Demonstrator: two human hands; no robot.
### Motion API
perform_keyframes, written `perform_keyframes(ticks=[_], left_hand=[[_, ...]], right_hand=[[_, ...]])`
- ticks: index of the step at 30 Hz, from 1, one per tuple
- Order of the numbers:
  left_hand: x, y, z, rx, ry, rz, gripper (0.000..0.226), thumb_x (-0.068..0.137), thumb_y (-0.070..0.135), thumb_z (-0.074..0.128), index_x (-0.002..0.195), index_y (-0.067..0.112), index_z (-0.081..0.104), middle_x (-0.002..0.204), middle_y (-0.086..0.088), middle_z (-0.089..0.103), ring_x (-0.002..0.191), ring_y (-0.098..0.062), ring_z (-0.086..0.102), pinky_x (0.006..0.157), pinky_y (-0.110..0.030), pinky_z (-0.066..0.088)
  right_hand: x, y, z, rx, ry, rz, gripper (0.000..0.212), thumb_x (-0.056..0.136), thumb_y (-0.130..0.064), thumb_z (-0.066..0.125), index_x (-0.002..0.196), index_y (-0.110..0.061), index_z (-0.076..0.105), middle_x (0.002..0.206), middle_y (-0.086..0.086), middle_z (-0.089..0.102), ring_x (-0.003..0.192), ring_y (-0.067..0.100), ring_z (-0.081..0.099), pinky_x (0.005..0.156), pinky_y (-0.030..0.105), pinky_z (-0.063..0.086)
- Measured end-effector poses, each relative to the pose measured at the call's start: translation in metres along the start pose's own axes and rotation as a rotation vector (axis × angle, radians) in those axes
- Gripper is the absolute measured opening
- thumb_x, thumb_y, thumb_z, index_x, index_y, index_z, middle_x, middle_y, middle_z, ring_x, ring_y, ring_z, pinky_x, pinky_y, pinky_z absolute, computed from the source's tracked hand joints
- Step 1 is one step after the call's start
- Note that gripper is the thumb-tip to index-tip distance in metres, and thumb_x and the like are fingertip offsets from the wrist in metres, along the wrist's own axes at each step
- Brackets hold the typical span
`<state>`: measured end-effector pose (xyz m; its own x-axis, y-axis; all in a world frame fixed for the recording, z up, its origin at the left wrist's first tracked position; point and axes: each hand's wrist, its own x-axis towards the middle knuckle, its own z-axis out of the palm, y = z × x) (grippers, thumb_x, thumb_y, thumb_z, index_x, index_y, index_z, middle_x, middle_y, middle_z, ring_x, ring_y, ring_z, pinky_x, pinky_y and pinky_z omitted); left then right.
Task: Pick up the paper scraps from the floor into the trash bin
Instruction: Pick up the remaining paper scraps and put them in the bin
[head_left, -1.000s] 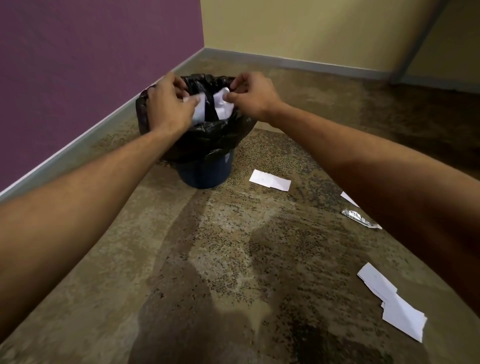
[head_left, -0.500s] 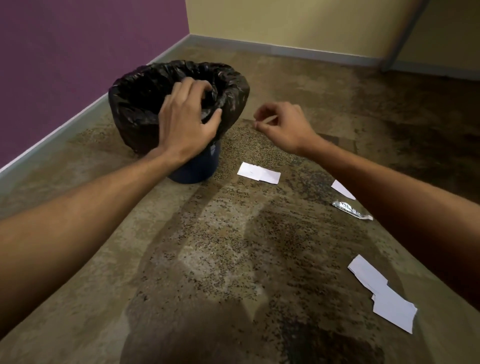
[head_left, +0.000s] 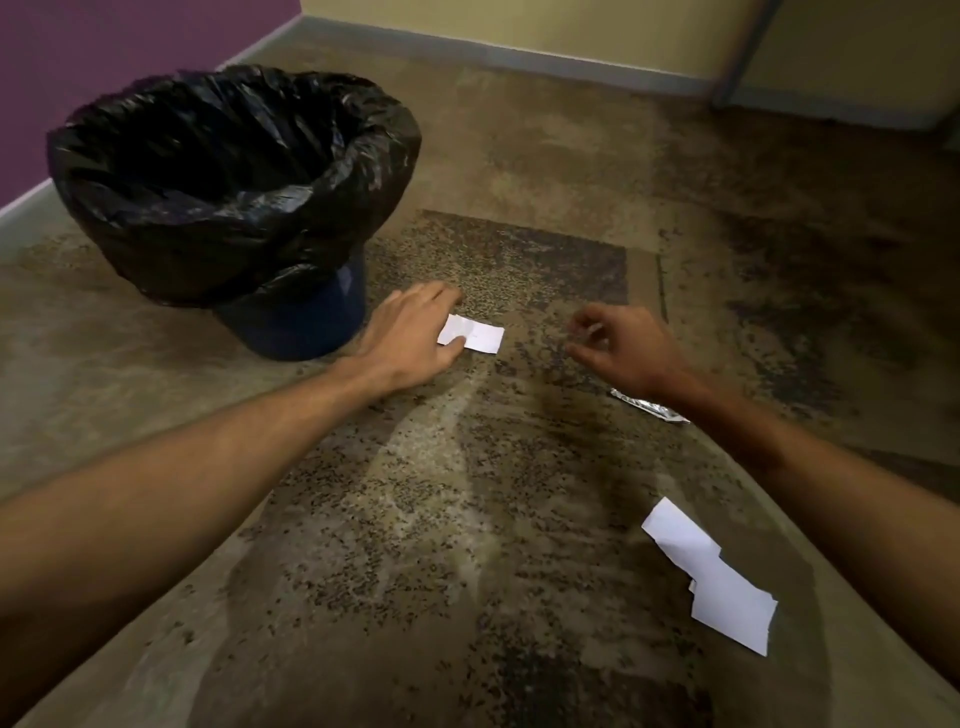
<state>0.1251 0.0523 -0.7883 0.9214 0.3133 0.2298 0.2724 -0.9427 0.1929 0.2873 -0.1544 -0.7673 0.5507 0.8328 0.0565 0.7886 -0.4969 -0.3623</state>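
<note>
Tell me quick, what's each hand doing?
Left hand: open, fingers touching the paper scrap on the floor.
Right hand: open, loosely curled, holding nothing.

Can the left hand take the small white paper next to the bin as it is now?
Probably yes: the left hand already lies at the paper scrap beside the trash bin, with nothing between them.

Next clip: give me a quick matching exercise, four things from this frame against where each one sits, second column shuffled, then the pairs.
Things:
1. trash bin
2. left hand
3. foil wrapper
4. right hand

Places:
A. partly hidden behind the right wrist
B. near the purple wall, lined with a black bag
C. above bare floor, holding nothing
D. on the small paper scrap beside the bin

Pairs: 1-B, 2-D, 3-A, 4-C
</note>
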Motion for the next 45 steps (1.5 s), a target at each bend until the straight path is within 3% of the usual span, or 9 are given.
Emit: perform_keyframes(ticks=[2, 5, 8, 15, 23, 28, 34, 40, 45], left_hand=[[0.005, -0.002, 0.014, 0.002, -0.064, -0.036, 0.051, 0.088, 0.036, 0.060, 0.132, 0.012, 0.049, 0.129, -0.009, 0.057, 0.116, -0.027, 0.052, 0.094, -0.041, 0.042], [0.011, -0.005, 0.037, 0.003, -0.168, -0.128, 0.063, 0.089, 0.042, 0.058, 0.142, 0.013, 0.040, 0.141, -0.010, 0.048, 0.128, -0.028, 0.045, 0.103, -0.044, 0.038], [0.015, -0.005, 0.058, 0.021, -0.287, -0.230, 0.074, 0.092, 0.045, 0.052, 0.153, 0.018, 0.020, 0.159, -0.010, 0.021, 0.146, -0.029, 0.019, 0.115, -0.050, 0.022], [0.028, -0.014, 0.084, 0.042, -0.386, -0.274, 0.082, 0.092, 0.059, 0.045, 0.155, 0.022, 0.006, 0.163, -0.010, 0.004, 0.149, -0.032, 0.002, 0.118, -0.052, 0.013], [0.043, -0.025, 0.101, 0.066, -0.437, -0.291, 0.084, 0.089, 0.070, 0.034, 0.154, 0.026, 0.005, 0.162, -0.009, 0.001, 0.148, -0.034, -0.001, 0.114, -0.059, 0.013], [0.048, -0.027, 0.104, 0.129, -0.439, -0.240, 0.082, 0.089, 0.072, 0.030, 0.153, 0.025, 0.010, 0.161, -0.011, 0.005, 0.147, -0.034, 0.004, 0.112, -0.060, 0.015], [0.044, -0.022, 0.104, 0.184, -0.328, -0.145, 0.071, 0.094, 0.063, 0.032, 0.149, 0.019, 0.026, 0.157, -0.016, 0.021, 0.144, -0.033, 0.020, 0.113, -0.052, 0.022], [0.037, -0.014, 0.098, 0.304, -0.325, -0.012, 0.054, 0.102, 0.045, 0.030, 0.142, 0.008, 0.036, 0.146, -0.022, 0.038, 0.134, -0.038, 0.037, 0.097, -0.053, 0.045], [0.036, -0.006, 0.095, 0.407, -0.296, 0.067, 0.040, 0.104, 0.026, 0.033, 0.136, 0.002, 0.037, 0.136, -0.022, 0.046, 0.124, -0.036, 0.047, 0.090, -0.046, 0.048]], right_hand=[[-0.008, 0.020, 0.005, -0.025, -0.040, 0.040, 0.024, 0.088, -0.032, 0.066, 0.105, -0.015, 0.067, 0.098, 0.003, 0.071, 0.088, 0.021, 0.067, 0.075, 0.031, 0.051], [-0.017, 0.051, 0.017, -0.162, -0.126, 0.141, 0.033, 0.089, -0.034, 0.061, 0.116, -0.017, 0.064, 0.113, 0.005, 0.068, 0.105, 0.028, 0.065, 0.079, 0.035, 0.049], [-0.027, 0.074, 0.029, -0.294, -0.184, 0.214, 0.041, 0.092, -0.042, 0.056, 0.124, -0.018, 0.059, 0.127, 0.008, 0.063, 0.116, 0.031, 0.060, 0.084, 0.038, 0.048], [-0.033, 0.094, 0.043, -0.379, -0.168, 0.169, 0.032, 0.092, -0.043, 0.054, 0.116, -0.025, 0.065, 0.114, 0.007, 0.068, 0.102, 0.032, 0.066, 0.076, 0.040, 0.053], [-0.023, 0.106, 0.043, -0.427, -0.113, 0.158, 0.029, 0.098, -0.039, 0.046, 0.102, -0.020, 0.067, 0.106, 0.010, 0.069, 0.096, 0.035, 0.066, 0.063, 0.035, 0.040], [-0.009, 0.110, 0.035, -0.201, -0.016, 0.266, 0.032, 0.094, -0.044, 0.055, 0.115, -0.023, 0.065, 0.109, 0.004, 0.072, 0.104, 0.029, 0.066, 0.078, 0.037, 0.050], [0.013, 0.123, 0.042, -0.195, -0.069, 0.310, 0.050, 0.090, -0.047, 0.061, 0.129, -0.017, 0.055, 0.125, 0.010, 0.062, 0.113, 0.033, 0.059, 0.085, 0.042, 0.049], [0.017, 0.136, 0.054, -0.238, -0.104, 0.348, 0.047, 0.091, -0.048, 0.059, 0.120, -0.010, 0.058, 0.120, 0.016, 0.060, 0.107, 0.036, 0.059, 0.083, 0.040, 0.049], [0.019, 0.142, 0.056, -0.045, -0.087, 0.425, 0.026, 0.085, -0.042, 0.069, 0.085, -0.017, 0.063, 0.089, 0.014, 0.069, 0.086, 0.034, 0.066, 0.064, 0.032, 0.042]])
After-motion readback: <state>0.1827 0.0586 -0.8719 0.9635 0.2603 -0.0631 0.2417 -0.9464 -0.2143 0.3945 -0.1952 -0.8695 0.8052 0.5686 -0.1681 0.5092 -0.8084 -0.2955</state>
